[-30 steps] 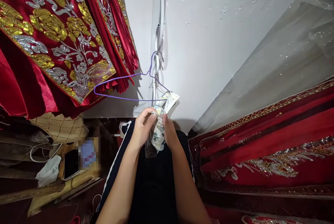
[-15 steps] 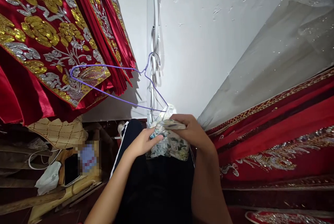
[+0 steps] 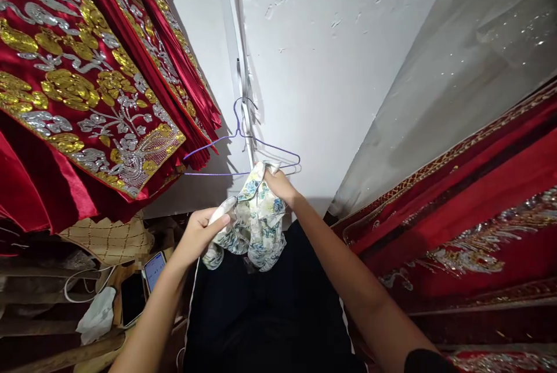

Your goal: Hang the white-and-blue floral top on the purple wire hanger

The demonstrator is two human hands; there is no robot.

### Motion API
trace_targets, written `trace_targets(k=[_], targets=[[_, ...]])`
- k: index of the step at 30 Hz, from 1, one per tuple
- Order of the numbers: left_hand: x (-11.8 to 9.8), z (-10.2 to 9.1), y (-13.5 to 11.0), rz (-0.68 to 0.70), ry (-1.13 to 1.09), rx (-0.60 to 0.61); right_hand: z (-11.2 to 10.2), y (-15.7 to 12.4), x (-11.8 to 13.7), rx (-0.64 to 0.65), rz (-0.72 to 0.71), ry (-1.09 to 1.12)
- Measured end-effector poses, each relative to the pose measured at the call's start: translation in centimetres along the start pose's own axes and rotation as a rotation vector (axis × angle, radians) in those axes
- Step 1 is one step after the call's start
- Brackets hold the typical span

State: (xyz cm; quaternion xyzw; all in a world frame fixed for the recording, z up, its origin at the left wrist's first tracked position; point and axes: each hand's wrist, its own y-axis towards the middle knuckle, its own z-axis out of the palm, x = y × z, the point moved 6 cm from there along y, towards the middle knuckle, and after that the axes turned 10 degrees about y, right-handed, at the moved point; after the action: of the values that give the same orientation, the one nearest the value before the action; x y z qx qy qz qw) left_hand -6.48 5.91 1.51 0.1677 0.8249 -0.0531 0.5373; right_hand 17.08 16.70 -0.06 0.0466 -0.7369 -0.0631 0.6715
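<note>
A white garment with blue and green flowers (image 3: 270, 210) hangs bunched between my hands, above my dark-clad lap. My left hand (image 3: 202, 231) pinches its left edge, thumb on top. Higher up, my right hand (image 3: 281, 184) grips the garment's upper right edge, its fingertips partly hidden by the cloth. Just beyond the cloth, a thin purple clothes hanger (image 3: 270, 145) hangs by its hook on a pale strip against the wall. The cloth overlaps part of the hanger's lower bar; whether they are joined I cannot tell.
Red embroidered garments (image 3: 108, 100) hang on the left, with the hanger's left end close to them. Sheer grey fabric (image 3: 418, 106) and red beaded cloth (image 3: 478, 234) line the right. Two phones, a lit one (image 3: 154, 270) and a dark one (image 3: 133, 300), lie low on the left.
The hanger has swung level and farther from me, and its right end shows free of the cloth. My hands have spread apart, opening out the bunched garment.
</note>
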Motion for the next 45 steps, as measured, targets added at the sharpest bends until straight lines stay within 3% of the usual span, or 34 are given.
trace_targets(k=[3, 5, 11, 13, 17, 23, 27, 30, 33, 39, 42, 45], targets=[[-2.8, -1.4, -1.3, 0.040, 0.134, 0.131, 1.0, 0.8, -1.3, 0.068, -0.059, -0.039], [-3.4, -2.0, -1.7, 0.054, 0.307, 0.240, 0.7, 0.7, -1.2, 0.081, -0.133, -0.046], [0.7, -5.1, 0.2, -0.058, 0.897, 0.357, -2.2, -1.3, -0.5, 0.024, -0.133, -0.086], [1.2, -6.1, 1.4, -0.051, 0.958, 0.305, -3.1, -2.5, 0.2, 0.010, -0.153, -0.112], [-0.1, -7.0, 3.1, 0.005, 0.968, 0.128, -4.1, -4.5, 2.0, 0.003, -0.221, -0.169], [0.5, -7.6, 3.5, -0.104, 0.963, 0.003, -4.0, -5.2, 2.4, -0.038, -0.215, -0.209], [-0.4, -9.6, 3.8, -0.108, 0.981, -0.284, -3.7, -5.1, 2.5, -0.112, -0.197, -0.226], [-2.6, -10.2, 4.3, 0.066, 0.922, -0.440, -3.4, -5.1, 2.7, -0.128, -0.201, -0.205], [-4.5, -9.5, 5.5, 0.234, 0.834, -0.420, -3.1, -5.3, 2.7, -0.087, -0.214, -0.166], [-6.4, -7.1, 8.0, 0.399, 0.696, -0.330, -3.4, -7.0, 3.7, 0.061, -0.207, -0.127], [-6.2, -6.6, 8.5, 0.422, 0.735, -0.252, -5.0, -8.0, 4.6, 0.104, -0.135, -0.145], [-6.2, -6.9, 8.4, 0.437, 0.825, -0.228, -8.5, -8.1, 5.6, -0.061, -0.172, -0.118]])
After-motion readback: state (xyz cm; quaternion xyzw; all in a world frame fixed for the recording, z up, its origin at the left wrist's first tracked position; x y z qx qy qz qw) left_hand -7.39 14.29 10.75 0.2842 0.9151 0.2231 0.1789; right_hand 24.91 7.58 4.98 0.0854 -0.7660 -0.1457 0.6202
